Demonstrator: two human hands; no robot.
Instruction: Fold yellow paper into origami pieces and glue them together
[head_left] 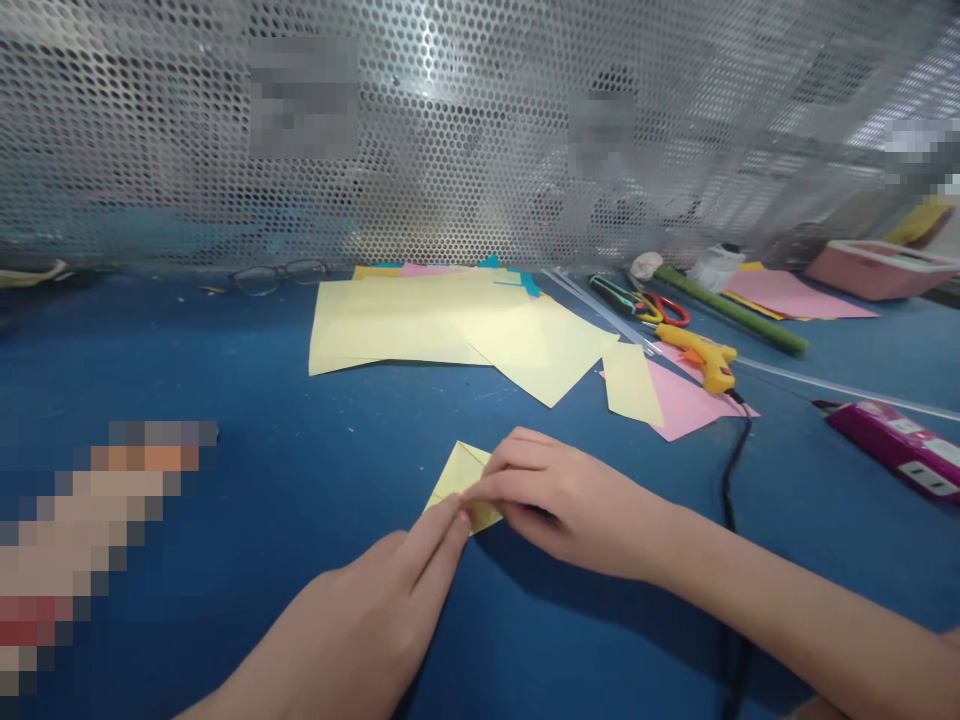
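A small square of folded yellow paper (459,470) lies on the blue table, with crease lines showing on it. My left hand (375,600) reaches in from below, its fingertips closed on the paper's lower edge. From the right, my right hand (559,490) presses its fingers onto the paper's right side, covering part of it. The fingertips of both hands meet near the middle of the square. What lies under my fingers is hidden.
Large yellow sheets (405,320) and pink paper (679,405) lie beyond my hands. A yellow glue gun (701,355), its black cord (729,480), scissors (671,310), a green stem (735,310) and a purple power strip (904,445) are at right. Perforated metal (450,150) stands behind.
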